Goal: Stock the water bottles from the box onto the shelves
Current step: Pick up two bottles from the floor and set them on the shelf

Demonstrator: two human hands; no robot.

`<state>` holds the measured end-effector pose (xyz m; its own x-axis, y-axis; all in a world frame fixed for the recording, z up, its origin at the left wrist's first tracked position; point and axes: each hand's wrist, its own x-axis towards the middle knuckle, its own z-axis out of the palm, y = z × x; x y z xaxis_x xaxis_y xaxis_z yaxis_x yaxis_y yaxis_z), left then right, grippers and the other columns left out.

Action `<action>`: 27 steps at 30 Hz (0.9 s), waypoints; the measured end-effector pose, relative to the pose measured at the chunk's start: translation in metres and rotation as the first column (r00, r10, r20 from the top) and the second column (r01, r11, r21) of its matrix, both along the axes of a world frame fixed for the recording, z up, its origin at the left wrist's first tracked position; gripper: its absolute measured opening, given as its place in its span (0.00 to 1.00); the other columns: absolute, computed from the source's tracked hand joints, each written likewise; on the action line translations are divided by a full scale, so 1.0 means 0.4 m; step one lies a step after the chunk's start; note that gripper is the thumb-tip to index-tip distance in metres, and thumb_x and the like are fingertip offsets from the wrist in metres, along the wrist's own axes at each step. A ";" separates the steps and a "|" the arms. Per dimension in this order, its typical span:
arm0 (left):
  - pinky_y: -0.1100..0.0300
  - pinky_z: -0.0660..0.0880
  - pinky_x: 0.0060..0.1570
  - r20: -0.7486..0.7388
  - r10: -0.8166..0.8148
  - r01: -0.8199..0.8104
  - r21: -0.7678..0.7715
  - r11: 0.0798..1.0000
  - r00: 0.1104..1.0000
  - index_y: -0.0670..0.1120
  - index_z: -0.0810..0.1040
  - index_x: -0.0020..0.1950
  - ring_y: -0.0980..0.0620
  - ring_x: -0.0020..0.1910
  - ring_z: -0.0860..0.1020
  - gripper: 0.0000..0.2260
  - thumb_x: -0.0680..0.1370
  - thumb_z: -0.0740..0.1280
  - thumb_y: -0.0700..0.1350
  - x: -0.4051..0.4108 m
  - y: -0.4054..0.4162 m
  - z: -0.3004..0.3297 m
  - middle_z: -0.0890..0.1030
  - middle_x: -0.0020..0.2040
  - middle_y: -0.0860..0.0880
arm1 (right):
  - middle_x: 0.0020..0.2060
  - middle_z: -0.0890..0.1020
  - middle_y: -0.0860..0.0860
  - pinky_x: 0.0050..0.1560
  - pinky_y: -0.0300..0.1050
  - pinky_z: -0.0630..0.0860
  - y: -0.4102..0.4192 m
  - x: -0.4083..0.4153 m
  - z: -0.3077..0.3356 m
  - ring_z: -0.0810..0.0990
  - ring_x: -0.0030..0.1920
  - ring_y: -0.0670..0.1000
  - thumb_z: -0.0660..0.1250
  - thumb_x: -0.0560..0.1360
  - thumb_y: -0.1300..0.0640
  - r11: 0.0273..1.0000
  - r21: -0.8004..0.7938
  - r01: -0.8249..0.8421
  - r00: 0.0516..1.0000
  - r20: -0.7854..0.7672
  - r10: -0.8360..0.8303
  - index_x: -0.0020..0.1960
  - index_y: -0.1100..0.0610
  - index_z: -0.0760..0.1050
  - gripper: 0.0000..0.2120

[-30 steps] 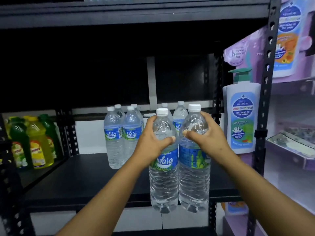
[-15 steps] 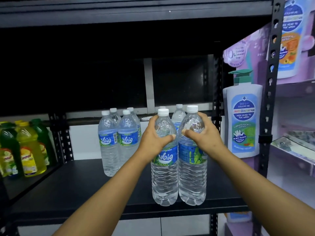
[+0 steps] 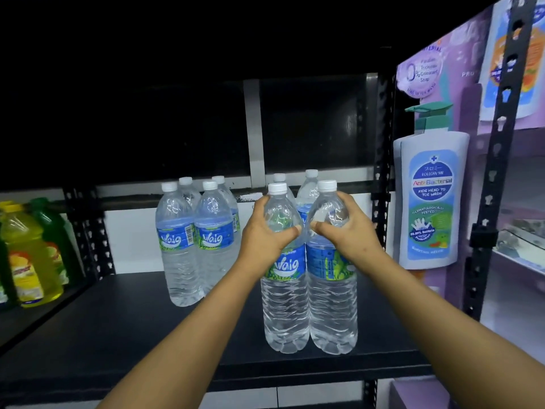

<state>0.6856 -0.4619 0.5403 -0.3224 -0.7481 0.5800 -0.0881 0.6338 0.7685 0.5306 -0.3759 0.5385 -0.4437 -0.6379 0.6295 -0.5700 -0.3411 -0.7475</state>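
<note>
A: Bottles – L hand [image 3: 267, 231] wraps the left bottle [image 3: 284, 290], R hand [image 3: 343, 231] the right bottle [image 3: 331, 290], both standing on shelf [image 3: 118, 335] near front edge?
B: Yep. Slide 'em back w/ grip low, upright, snug to rear pair [image 3: 308, 187], then let go

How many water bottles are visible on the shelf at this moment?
8. Left group of four; two behind the hands, by the back; one gripped by the left hand at; one by the right hand at. More may be hidden.
</note>
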 end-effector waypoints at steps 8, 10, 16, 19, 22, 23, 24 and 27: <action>0.73 0.68 0.44 -0.022 0.022 -0.022 -0.032 0.999 1.000 0.55 0.65 0.72 0.58 0.53 0.75 0.33 0.70 0.76 0.47 -0.026 -0.047 -0.011 0.74 0.56 0.58 | 0.48 0.77 0.35 0.43 0.25 0.69 -0.034 0.002 -0.024 0.76 0.45 0.32 0.75 0.71 0.52 0.997 -0.052 0.056 0.998 -0.010 -0.057 0.63 0.39 0.65 0.27; 0.69 0.69 0.52 -0.030 0.013 -0.015 -0.062 0.998 0.999 0.56 0.65 0.72 0.58 0.59 0.73 0.34 0.70 0.77 0.49 -0.025 -0.051 -0.022 0.74 0.60 0.59 | 0.46 0.78 0.38 0.40 0.27 0.69 -0.034 0.006 -0.038 0.76 0.40 0.32 0.74 0.71 0.51 0.995 -0.077 0.065 0.998 -0.017 -0.067 0.61 0.35 0.64 0.26; 0.82 0.58 0.57 -0.056 -0.027 0.020 -0.127 0.992 0.998 0.65 0.53 0.76 0.81 0.62 0.59 0.41 0.72 0.75 0.52 -0.011 -0.030 -0.083 0.61 0.66 0.69 | 0.60 0.73 0.35 0.51 0.19 0.64 -0.019 0.020 -0.087 0.72 0.58 0.30 0.75 0.71 0.51 0.986 -0.141 0.084 0.993 -0.074 -0.095 0.66 0.34 0.58 0.34; 0.87 0.56 0.50 -0.047 0.005 -0.010 -0.108 0.994 0.999 0.68 0.44 0.74 0.88 0.57 0.54 0.45 0.72 0.75 0.52 -0.016 -0.015 -0.136 0.56 0.68 0.68 | 0.66 0.64 0.31 0.60 0.23 0.60 -0.022 0.018 -0.120 0.64 0.64 0.28 0.75 0.70 0.49 0.988 -0.124 0.087 0.992 -0.081 -0.098 0.75 0.42 0.55 0.41; 0.88 0.57 0.49 -0.055 0.022 -0.029 -0.115 0.993 0.998 0.68 0.41 0.73 0.89 0.56 0.54 0.45 0.73 0.74 0.50 -0.021 -0.010 -0.174 0.54 0.67 0.70 | 0.69 0.62 0.36 0.60 0.27 0.61 -0.028 0.020 -0.132 0.64 0.67 0.35 0.75 0.70 0.47 0.989 -0.099 0.114 0.990 -0.074 -0.121 0.78 0.45 0.51 0.45; 0.88 0.56 0.49 -0.053 0.022 -0.028 -0.122 0.992 0.998 0.67 0.41 0.73 0.89 0.55 0.53 0.45 0.73 0.74 0.49 -0.022 -0.010 -0.177 0.53 0.66 0.72 | 0.70 0.63 0.37 0.59 0.27 0.61 -0.028 0.021 -0.131 0.64 0.67 0.36 0.74 0.70 0.47 0.989 -0.095 0.116 0.990 -0.075 -0.123 0.78 0.46 0.51 0.45; 0.88 0.56 0.49 -0.050 0.024 -0.030 -0.128 0.991 0.998 0.67 0.41 0.73 0.89 0.55 0.53 0.45 0.74 0.74 0.49 -0.022 -0.011 -0.179 0.52 0.65 0.73 | 0.71 0.63 0.38 0.59 0.27 0.61 -0.028 0.022 -0.130 0.64 0.67 0.36 0.74 0.70 0.47 0.989 -0.092 0.114 0.990 -0.076 -0.122 0.78 0.46 0.51 0.45; 0.86 0.57 0.52 -0.059 0.042 -0.051 -0.144 0.988 0.997 0.68 0.40 0.73 0.86 0.59 0.55 0.46 0.73 0.74 0.49 -0.021 -0.013 -0.177 0.53 0.69 0.70 | 0.71 0.62 0.37 0.59 0.22 0.60 -0.025 0.020 -0.136 0.64 0.67 0.32 0.75 0.70 0.47 0.990 -0.098 0.099 0.991 -0.076 -0.106 0.78 0.46 0.50 0.46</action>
<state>0.6772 -0.4673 0.4694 -0.2535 -0.6680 0.6996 -0.0798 0.7352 0.6731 0.5386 -0.3860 0.4841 -0.4489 -0.5282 0.7207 -0.6629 -0.3441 -0.6650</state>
